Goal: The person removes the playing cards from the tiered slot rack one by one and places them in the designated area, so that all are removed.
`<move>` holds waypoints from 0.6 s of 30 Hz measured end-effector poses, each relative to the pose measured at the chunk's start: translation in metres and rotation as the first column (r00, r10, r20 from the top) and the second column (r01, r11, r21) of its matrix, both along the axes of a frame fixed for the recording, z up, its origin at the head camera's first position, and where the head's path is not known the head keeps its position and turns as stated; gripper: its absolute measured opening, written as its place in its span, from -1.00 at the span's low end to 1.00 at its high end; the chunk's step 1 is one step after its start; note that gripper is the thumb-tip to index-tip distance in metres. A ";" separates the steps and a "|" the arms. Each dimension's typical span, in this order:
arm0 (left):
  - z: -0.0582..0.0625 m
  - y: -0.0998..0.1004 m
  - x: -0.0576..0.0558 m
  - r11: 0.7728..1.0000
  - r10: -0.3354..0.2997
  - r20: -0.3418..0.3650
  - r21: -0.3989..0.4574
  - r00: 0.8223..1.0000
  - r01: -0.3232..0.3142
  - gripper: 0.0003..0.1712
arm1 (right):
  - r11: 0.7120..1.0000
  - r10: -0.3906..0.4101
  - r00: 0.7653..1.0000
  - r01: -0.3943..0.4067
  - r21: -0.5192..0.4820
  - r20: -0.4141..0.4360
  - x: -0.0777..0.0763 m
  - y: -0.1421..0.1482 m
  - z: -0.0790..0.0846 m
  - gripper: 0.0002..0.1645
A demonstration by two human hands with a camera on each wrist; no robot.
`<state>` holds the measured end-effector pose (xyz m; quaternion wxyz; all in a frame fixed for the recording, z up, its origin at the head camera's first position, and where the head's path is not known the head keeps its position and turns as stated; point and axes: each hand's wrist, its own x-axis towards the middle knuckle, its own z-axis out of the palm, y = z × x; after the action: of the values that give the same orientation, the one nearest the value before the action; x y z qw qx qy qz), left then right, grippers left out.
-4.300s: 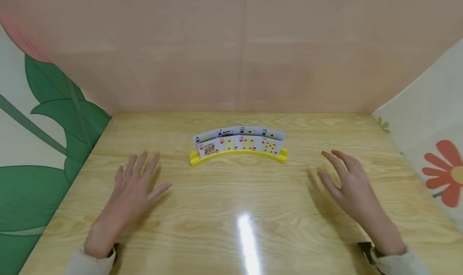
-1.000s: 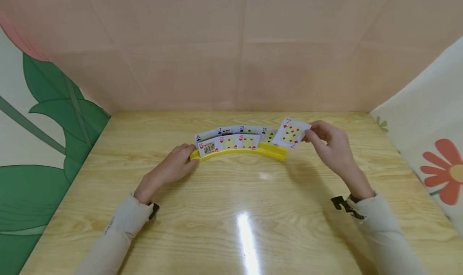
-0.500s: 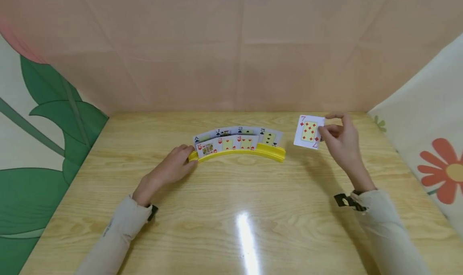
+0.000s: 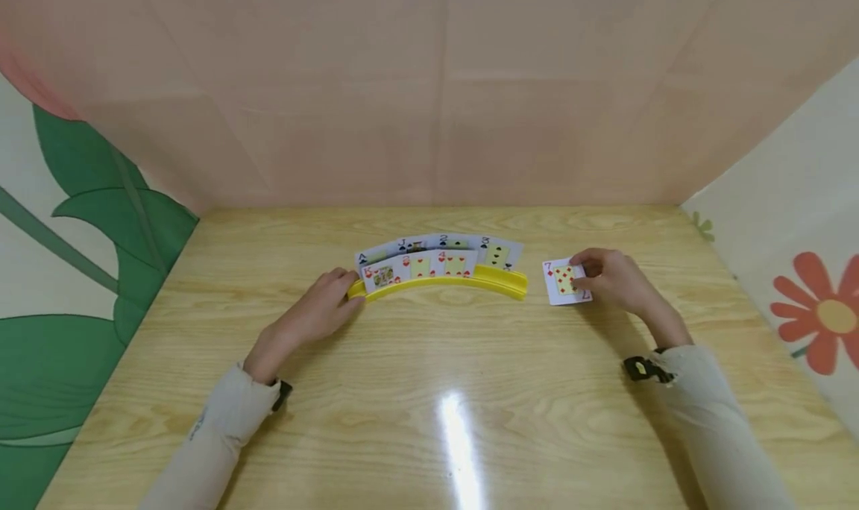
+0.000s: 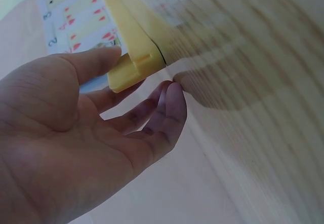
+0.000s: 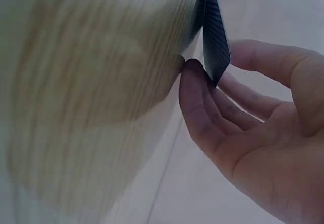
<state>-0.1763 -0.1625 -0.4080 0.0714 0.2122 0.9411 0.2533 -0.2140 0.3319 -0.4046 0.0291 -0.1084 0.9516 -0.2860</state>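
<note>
A curved yellow card holder [image 4: 505, 281] stands on the table with playing cards upright in two rows. Its front row has a king [image 4: 382, 275] and two heart cards; the back row shows black-suited cards, the rightmost a three [image 4: 496, 254]. My left hand [image 4: 315, 309] grips the holder's left end, thumb in front; the left wrist view shows the yellow end [image 5: 134, 69] between thumb and fingers. To the right of the holder, my right hand [image 4: 614, 282] pinches the seven of diamonds [image 4: 558, 285] by its right side. In the right wrist view, its dark patterned back [image 6: 215, 41] tilts just above the table.
The wood-grain table [image 4: 376, 391] reaches back to a pink cloth wall [image 4: 429, 107]. A panel with green leaves [image 4: 60, 361] borders the left side, a white panel with a red flower [image 4: 828, 312] the right. Glare [image 4: 459, 443] streaks the table's front.
Both hands came in from the sides. My left hand took hold of the holder; my right hand pulled the seven of diamonds from the front row, moved it right, then lowered it toward the table.
</note>
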 end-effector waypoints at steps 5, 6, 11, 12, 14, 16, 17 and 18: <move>0.000 0.000 0.000 1.000 0.004 0.017 -0.003 1.000 -0.004 -0.49 | 1.000 0.017 0.999 -0.018 0.018 0.046 -0.001 -0.001 0.000 -0.53; 0.000 -0.001 0.000 1.000 0.006 0.024 -0.002 1.000 -0.006 -0.49 | 1.000 0.022 0.999 -0.023 0.016 0.049 -0.001 -0.001 0.000 -0.52; 0.000 0.000 -0.001 1.000 0.004 0.034 0.002 0.999 -0.005 -0.48 | 1.000 0.026 0.998 -0.027 0.015 0.059 -0.002 -0.003 0.001 -0.51; 0.000 0.000 -0.001 1.000 0.003 0.031 0.003 1.000 -0.003 -0.48 | 0.999 0.027 0.998 -0.028 0.016 0.061 -0.002 -0.003 0.001 -0.51; -0.001 0.000 -0.002 1.000 0.000 0.026 0.000 1.000 0.000 -0.48 | 1.000 0.023 0.998 -0.024 0.017 0.066 -0.001 -0.003 0.001 -0.51; -0.003 0.000 -0.003 1.000 0.000 0.026 -0.002 1.000 0.000 -0.48 | 1.000 0.024 0.998 -0.025 0.017 0.064 -0.001 -0.003 0.000 -0.50; -0.004 0.000 -0.004 1.000 -0.003 0.024 -0.004 1.000 0.003 -0.48 | 1.000 0.025 0.998 -0.026 0.017 0.061 -0.001 -0.003 -0.001 -0.50; -0.004 0.000 -0.004 1.000 -0.006 0.022 -0.003 1.000 0.007 -0.49 | 1.000 0.025 0.998 -0.026 0.017 0.056 -0.001 -0.003 -0.001 -0.51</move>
<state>-0.1802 -0.1626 -0.4125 0.0831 0.2123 0.9400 0.2539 -0.2149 0.3293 -0.4060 0.0600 -0.1121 0.9515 -0.2800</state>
